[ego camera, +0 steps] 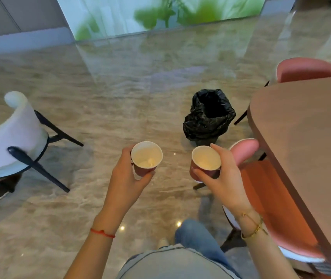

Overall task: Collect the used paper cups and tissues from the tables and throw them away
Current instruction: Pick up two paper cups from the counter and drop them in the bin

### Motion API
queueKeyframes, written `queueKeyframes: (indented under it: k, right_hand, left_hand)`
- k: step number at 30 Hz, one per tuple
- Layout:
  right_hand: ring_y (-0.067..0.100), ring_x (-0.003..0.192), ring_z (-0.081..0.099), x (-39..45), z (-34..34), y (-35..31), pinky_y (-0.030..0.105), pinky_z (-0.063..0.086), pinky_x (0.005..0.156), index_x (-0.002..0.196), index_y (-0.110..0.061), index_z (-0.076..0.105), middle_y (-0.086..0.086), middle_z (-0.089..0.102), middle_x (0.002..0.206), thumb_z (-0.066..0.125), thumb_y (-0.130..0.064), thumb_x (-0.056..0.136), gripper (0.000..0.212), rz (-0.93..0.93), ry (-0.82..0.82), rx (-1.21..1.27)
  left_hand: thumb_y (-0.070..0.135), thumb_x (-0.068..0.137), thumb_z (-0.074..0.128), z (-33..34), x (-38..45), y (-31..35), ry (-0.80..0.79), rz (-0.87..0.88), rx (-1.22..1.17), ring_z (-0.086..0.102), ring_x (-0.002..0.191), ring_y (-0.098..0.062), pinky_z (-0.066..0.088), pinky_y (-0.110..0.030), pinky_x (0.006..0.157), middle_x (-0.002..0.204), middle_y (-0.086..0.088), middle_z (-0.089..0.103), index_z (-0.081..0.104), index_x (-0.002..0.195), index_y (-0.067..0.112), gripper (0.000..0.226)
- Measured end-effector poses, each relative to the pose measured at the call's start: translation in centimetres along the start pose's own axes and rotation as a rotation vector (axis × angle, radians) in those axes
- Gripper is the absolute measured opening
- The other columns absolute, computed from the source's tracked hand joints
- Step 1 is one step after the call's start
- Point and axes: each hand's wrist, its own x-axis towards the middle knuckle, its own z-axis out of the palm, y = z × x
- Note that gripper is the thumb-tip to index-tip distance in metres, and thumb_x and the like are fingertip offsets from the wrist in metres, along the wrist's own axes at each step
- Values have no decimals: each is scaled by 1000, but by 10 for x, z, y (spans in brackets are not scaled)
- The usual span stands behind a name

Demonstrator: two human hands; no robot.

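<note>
The bin (209, 115), lined with a black bag that is open at the top, stands on the glossy stone floor (104, 93) and serves here as the reference. Nearer to the camera than the bin and to its left, the left hand (126, 178) holds a paper cup (146, 158) upright, the fingers wrapped around its reddish wall and the thumb pressed on the near side; inside it lies something pale and crumpled, maybe a tissue, but it is too small to tell. Just in front of the bin, also on the near side, the right hand (221, 178) grips a second paper cup (206, 161) in the same way, fingers curled around the wall and the rim free. The two cups are apart from each other and both are above the floor, not over the opening of the bin. To the right of the bin is a brown table (305, 127) with pink chairs (271, 198) beside it. Far to the left of the bin stands a white chair (15, 135) with dark legs.
</note>
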Motion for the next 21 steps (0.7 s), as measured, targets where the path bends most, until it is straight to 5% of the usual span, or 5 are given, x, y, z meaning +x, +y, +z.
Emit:
queueKeyframes:
  k: [8,13,21]
  right_hand:
    - [5,116,42,145,4,68,4,28,95,136,-13,41,1,47,126,81,-24,70,78,95,95,-52]
    - [10,114,44,252,-11,106,19,33,94,135,-14,42,1,46,123,82,-21,70,77,128,148,-101]
    - [13,116,44,410,-45,160,22,34,93,140,-17,33,1,40,130,79,-31,73,83,215,112,-156]
  left_hand:
    - [36,73,80,77,176,-22,-130,24,-9,50,101,4,45,-12,79,115,22,50,38,124,36,66]
    - [37,73,80,134,286,-19,-185,42,-21,52,100,0,45,-12,76,112,24,49,36,123,41,67]
    - [30,72,82,232,454,-10,-260,48,-8,47,93,3,39,-1,69,110,16,51,37,121,34,67]
